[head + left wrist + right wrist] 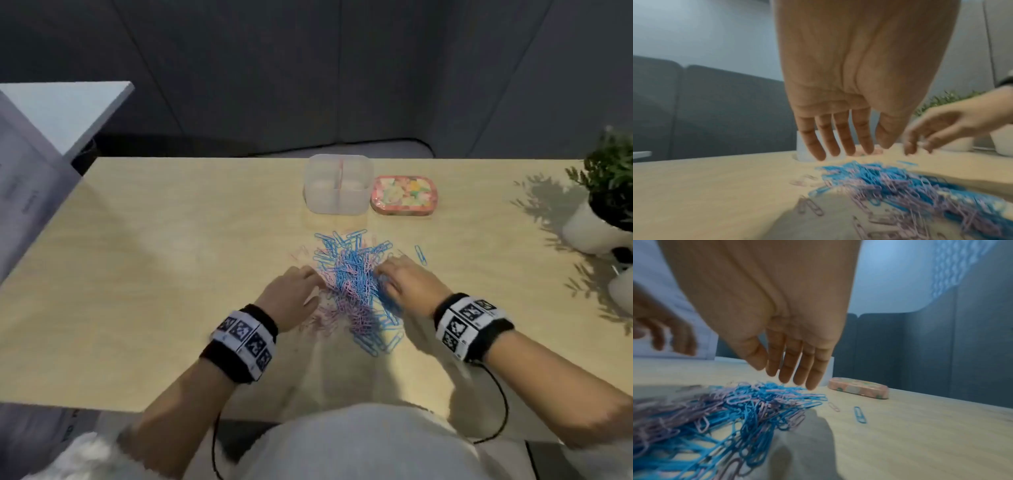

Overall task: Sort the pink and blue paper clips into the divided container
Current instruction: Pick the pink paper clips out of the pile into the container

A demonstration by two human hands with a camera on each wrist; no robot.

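a: paper clips [356,284], pink and blue mixed in one heap, lie at the table's [154,274] near centre. the divided container [337,183] stands at 12 o'clock of the heap, apart from it, both compartments apparently bare. sorting not begun, in my judgement.

b: hands?

a: left hand [291,296] at the heap's 9 o'clock, right hand [406,281] at its 3 o'clock. neither holds a clip.

b: fingers?

a: the left wrist view shows the left fingers [844,138] straight and slightly spread above the clips. the right wrist view shows the right fingers [801,366] straight and close together, tips at the heap's edge. the head view hides both sets of fingertips.

b: next?

a: likely pinching out clips of one colour; they look tangled. the floral tin [859,387] sits at 3 o'clock of the container. only the right wrist view resolves a stray pink clip [834,406].
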